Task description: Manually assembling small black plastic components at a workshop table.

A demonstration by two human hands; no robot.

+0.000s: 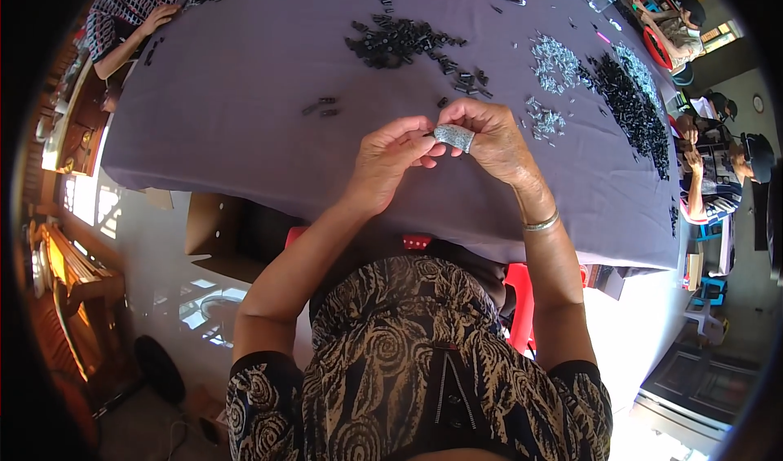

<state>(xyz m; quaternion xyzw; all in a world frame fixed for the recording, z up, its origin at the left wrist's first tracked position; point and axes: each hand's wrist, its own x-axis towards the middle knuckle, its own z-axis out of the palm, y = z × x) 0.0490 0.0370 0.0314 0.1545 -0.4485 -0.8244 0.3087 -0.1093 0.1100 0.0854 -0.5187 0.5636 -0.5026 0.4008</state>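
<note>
My right hand [492,139] grips a small bundle of silvery metal pieces [454,137] between thumb and fingers, above the purple tablecloth [245,110]. My left hand [388,158] is pinched against the left end of that bundle, fingertips touching it. A thin bangle [541,222] sits on my right wrist. Just to the right of my hands lies a small heap of silver clips [545,121]. A few loose black pieces [320,106] lie to the upper left of my hands.
A pile of black parts [400,41] lies mid-table, a long black pile [632,106] and silver heap [555,61] at right. Another person's arm [134,29] rests at the far left; other people sit at right [718,176]. A red stool [522,298] stands under me.
</note>
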